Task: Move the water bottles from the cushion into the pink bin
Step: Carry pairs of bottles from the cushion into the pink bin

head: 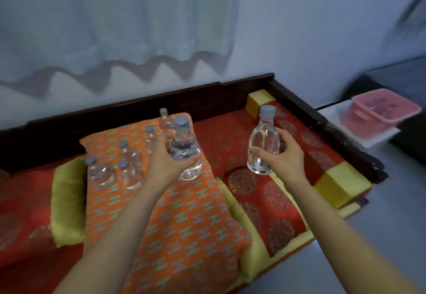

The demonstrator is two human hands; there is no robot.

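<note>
Both hands are gripping bottles upright: the left hand [164, 158] is wrapping its fingers around one water bottle [185, 149] above the orange cushion [184, 213], while the right hand [284, 153] is clasping a second bottle [262, 136] over the red mat [265, 192], both forearms extending forward. Dark print on the second bottle's label is blurring beyond reading. Five remaining bottles [129, 169] are standing on the cushion; the pink bin [380, 109] is sitting well apart at far right.
</note>
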